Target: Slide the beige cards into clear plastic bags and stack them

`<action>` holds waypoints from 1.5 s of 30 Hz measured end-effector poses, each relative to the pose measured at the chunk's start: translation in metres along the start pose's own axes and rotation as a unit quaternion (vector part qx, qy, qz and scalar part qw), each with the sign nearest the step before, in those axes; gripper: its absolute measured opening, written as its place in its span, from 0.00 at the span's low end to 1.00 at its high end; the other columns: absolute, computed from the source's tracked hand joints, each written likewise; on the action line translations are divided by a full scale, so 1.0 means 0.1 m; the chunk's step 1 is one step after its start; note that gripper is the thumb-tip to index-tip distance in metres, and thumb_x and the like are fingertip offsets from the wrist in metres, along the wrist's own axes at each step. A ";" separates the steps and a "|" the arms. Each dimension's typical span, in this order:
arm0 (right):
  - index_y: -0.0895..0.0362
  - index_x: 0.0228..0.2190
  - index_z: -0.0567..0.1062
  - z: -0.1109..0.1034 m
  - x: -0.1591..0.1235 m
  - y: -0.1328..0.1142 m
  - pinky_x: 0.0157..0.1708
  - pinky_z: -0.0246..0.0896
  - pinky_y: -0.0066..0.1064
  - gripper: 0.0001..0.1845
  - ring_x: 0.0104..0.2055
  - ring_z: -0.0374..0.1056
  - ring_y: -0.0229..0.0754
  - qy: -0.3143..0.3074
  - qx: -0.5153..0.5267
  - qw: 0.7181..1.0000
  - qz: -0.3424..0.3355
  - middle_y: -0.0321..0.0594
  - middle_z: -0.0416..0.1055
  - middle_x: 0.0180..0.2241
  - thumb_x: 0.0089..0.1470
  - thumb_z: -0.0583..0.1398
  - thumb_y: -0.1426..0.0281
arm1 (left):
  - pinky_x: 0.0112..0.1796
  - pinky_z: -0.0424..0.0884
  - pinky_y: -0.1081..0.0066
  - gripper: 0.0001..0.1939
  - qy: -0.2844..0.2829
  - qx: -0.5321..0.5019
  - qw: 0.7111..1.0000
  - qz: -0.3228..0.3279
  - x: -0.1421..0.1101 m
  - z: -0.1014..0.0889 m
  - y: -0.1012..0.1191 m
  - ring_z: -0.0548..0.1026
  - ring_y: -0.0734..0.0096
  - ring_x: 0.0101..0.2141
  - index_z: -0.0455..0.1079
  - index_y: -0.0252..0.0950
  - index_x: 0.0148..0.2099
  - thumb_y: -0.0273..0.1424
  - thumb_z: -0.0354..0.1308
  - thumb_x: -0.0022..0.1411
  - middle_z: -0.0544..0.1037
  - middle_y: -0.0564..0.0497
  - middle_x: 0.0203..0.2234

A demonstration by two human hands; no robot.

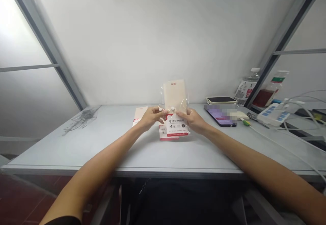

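Note:
My left hand (151,118) and my right hand (193,120) pinch the two sides of a clear plastic packet holding an exam ruler set (175,97), raised slightly above the table. Its white and red card label reads "考试专用套尺", and a pale cream sleeve shows through the plastic. Just below it, a second similar packet (165,133) lies on the table, partly hidden by the held one. Another red and white card (140,113) sits behind my left hand.
The grey table (76,150) has its front edge near me. To the right are a tablet with a blurred screen (221,115), a dark device (221,100), plastic bottles (247,85), a power strip (273,114) and white cables. Crumpled clear plastic (81,119) lies at the left.

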State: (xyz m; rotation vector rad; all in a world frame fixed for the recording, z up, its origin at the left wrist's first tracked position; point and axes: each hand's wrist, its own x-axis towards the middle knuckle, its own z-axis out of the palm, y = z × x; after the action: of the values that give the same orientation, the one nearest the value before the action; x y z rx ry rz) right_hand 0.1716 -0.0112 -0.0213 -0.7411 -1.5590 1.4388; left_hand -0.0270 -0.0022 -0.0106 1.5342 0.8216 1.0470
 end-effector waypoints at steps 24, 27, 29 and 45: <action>0.57 0.39 0.73 0.00 -0.01 -0.01 0.36 0.65 0.35 0.21 0.38 0.70 0.45 -0.009 -0.107 0.994 -0.021 0.42 0.75 0.36 0.48 0.61 0.55 | 0.23 0.64 0.73 0.20 0.130 0.031 0.991 0.018 0.00 0.02 0.00 0.67 0.79 0.18 0.61 0.33 0.21 0.40 0.67 0.40 0.70 0.54 0.17; 0.56 0.37 0.74 0.00 0.00 0.00 0.33 0.65 0.35 0.20 0.35 0.70 0.46 0.010 -0.120 0.992 -0.025 0.42 0.75 0.34 0.47 0.61 0.55 | 0.22 0.65 0.73 0.21 0.118 0.016 0.993 0.022 0.01 0.01 -0.01 0.67 0.78 0.18 0.66 0.33 0.26 0.47 0.61 0.47 0.70 0.53 0.18; 0.56 0.37 0.75 -0.01 0.01 -0.01 0.31 0.65 0.35 0.20 0.34 0.70 0.46 0.029 -0.122 0.992 -0.027 0.43 0.75 0.35 0.46 0.61 0.55 | 0.21 0.64 0.73 0.26 0.100 -0.025 0.995 0.016 0.01 -0.01 0.02 0.69 0.76 0.20 0.69 0.32 0.30 0.53 0.54 0.51 0.72 0.49 0.22; 0.57 0.38 0.75 0.04 -0.06 -0.04 0.37 0.66 0.37 0.20 0.38 0.71 0.47 -0.020 -0.114 0.990 -0.079 0.41 0.76 0.34 0.48 0.61 0.56 | 0.22 0.61 0.75 0.18 -0.001 0.007 1.000 0.030 -0.02 0.03 0.01 0.64 0.81 0.20 0.67 0.32 0.26 0.44 0.59 0.52 0.67 0.55 0.19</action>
State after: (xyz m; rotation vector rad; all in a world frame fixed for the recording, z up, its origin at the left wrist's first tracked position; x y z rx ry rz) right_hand 0.1708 -0.0189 -0.0180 -0.7070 -1.7916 1.1790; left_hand -0.0244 -0.0051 -0.0100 1.5790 0.7874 1.0857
